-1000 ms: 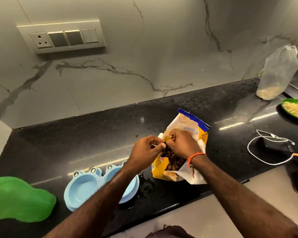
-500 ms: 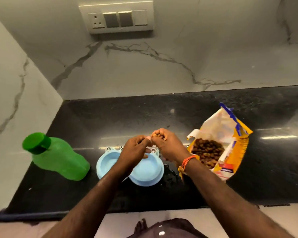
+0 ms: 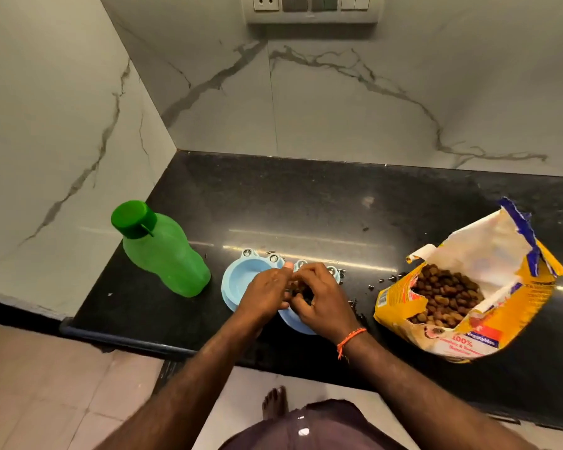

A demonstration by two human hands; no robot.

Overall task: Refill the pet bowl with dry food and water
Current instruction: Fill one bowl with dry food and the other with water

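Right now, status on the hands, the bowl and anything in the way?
Left hand and right hand cupped together, holding kibble over the blue double bowl. Green bottle capped, left of bowl. Food bag open, right. Nothing blocking.

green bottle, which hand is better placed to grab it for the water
Left, probably. The green bottle stands left of the blue bowl, on the left hand's side; the right hand would cross over.

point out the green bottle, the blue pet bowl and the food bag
green bottle (image 3: pixel 166 258): head view, on the middle of its body
blue pet bowl (image 3: pixel 241 280): head view, on the bare inside of the left compartment
food bag (image 3: pixel 507 306): head view, on its yellow side
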